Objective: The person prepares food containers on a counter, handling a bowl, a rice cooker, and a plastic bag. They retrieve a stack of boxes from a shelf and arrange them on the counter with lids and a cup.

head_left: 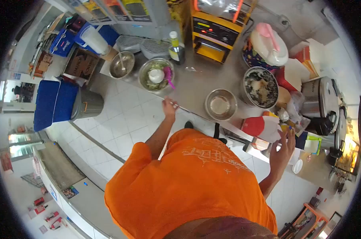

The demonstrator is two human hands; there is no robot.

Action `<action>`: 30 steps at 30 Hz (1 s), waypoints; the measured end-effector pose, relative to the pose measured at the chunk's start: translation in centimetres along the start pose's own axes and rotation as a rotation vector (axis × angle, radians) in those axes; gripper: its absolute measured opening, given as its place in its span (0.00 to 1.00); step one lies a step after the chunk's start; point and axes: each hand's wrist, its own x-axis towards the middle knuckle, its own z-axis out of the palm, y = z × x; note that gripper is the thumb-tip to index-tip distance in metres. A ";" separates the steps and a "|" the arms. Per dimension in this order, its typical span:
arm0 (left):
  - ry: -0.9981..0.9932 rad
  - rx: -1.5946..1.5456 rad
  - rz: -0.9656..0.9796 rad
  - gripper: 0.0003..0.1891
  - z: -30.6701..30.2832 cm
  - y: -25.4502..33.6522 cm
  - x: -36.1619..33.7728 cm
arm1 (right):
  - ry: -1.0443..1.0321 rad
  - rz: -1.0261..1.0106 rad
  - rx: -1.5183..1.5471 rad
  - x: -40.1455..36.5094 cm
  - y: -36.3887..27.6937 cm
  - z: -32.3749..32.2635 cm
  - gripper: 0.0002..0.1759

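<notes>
My left hand (169, 106) is at the counter's front edge, fingers curled round a thin metal utensil (182, 108) whose kind I cannot make out. Past that hand is a metal bowl (142, 81) of chopped green food, with a small white bowl (156, 75) and a magenta utensil (168, 75) in it. My right hand (283, 147) is over the counter's right part, fingers spread, beside a red-and-white cloth or packet (261, 127) and several small packages. Whether its fingertips touch the yellow-and-blue item there cannot be seen. An empty-looking steel bowl (220, 104) sits between my hands.
A pot (260, 87) with dark and pale contents stands behind, near a lidded patterned container (268, 44). A yellow-and-black machine (214, 32), a bottle (176, 49) and another steel bowl (122, 65) line the counter. Pressure cookers (319, 97) stand right; a grey bin (89, 104) stands left.
</notes>
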 end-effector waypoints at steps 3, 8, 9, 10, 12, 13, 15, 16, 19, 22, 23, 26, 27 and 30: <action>0.206 -0.084 0.093 0.31 -4.1 4.3 6.1 | 0.193 -0.078 0.321 0.5 -3.9 2.3 0.14; 0.309 -0.150 0.106 0.30 -6.3 11.6 11.6 | -0.452 -0.113 0.507 1.6 -8.6 7.9 0.14; 0.324 -0.183 0.079 0.30 -7.1 13.5 13.2 | -0.499 -0.137 0.442 1.5 -8.9 8.9 0.15; 0.321 -0.217 0.094 0.29 -8.2 15.0 16.1 | -0.548 -0.157 0.375 1.3 -8.9 9.8 0.16; 0.262 -0.197 0.075 0.30 -11.5 17.2 19.9 | -0.660 -0.223 0.275 0.5 -8.0 12.6 0.18; 0.204 -0.145 0.047 0.31 -12.6 18.7 21.1 | -0.698 -0.218 0.297 0.3 -7.7 13.9 0.19; 0.133 -0.128 0.010 0.32 -13.1 21.1 22.5 | -0.773 -0.195 0.343 -0.2 -7.1 16.6 0.19; 0.121 -0.158 -0.009 0.30 -13.2 21.6 21.9 | -0.756 -0.244 0.318 -0.4 -5.8 19.0 0.26; -0.063 -0.050 0.136 0.25 -17.5 18.3 29.4 | -0.646 0.357 0.563 -1.1 -6.2 22.3 0.31; 0.047 -0.376 0.057 0.05 -13.7 20.7 23.3 | -0.489 0.725 0.876 -2.0 -6.2 23.5 0.39; 0.035 -0.402 0.097 0.07 -13.9 20.3 23.1 | -0.498 0.842 0.956 -2.4 -5.8 24.4 0.40; 0.013 -0.455 0.206 0.12 -15.4 19.3 22.9 | -0.526 1.076 1.134 -3.7 -5.1 26.5 0.46; 0.012 -0.449 0.229 0.15 -15.9 19.1 21.8 | -0.558 1.053 1.226 -3.9 -4.9 26.8 0.44; 0.023 -0.448 0.271 0.19 -17.7 18.5 18.0 | -0.595 0.981 1.437 -3.6 -4.3 29.2 0.36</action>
